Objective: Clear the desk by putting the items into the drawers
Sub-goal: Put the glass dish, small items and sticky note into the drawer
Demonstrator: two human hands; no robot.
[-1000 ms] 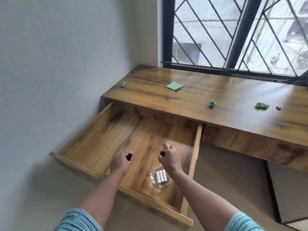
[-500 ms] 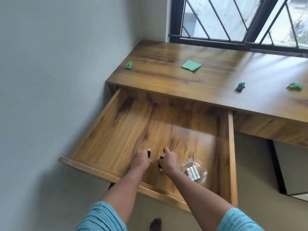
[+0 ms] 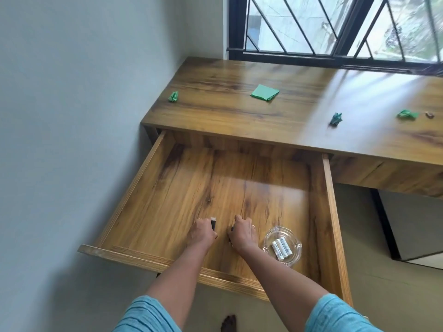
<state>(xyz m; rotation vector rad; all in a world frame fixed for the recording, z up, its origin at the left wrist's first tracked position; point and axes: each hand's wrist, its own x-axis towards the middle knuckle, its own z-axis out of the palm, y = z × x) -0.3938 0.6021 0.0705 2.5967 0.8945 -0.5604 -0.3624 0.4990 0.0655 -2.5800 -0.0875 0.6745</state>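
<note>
The wooden drawer (image 3: 153,173) stands pulled wide open under the desk (image 3: 239,116). Both my hands are low inside it near the front. My left hand (image 3: 201,233) grips a small dark bottle (image 3: 213,222) with a pale cap. My right hand (image 3: 242,236) curls round a second small dark item (image 3: 232,229), mostly hidden by the fingers. To the right in the drawer sits a clear glass ashtray (image 3: 268,238) with three white batteries (image 3: 281,249) in it.
On the desk lie a green folded paper (image 3: 265,92), a small green crumple (image 3: 173,96) at the left, a teal crumple (image 3: 336,119), another green crumple (image 3: 406,115) and a tiny brown item (image 3: 429,114). A wall runs along the left; a barred window is behind.
Both hands have sunk lower into the drawer, down to its floor, still holding the small dark items. The camera has tipped down and closer.
</note>
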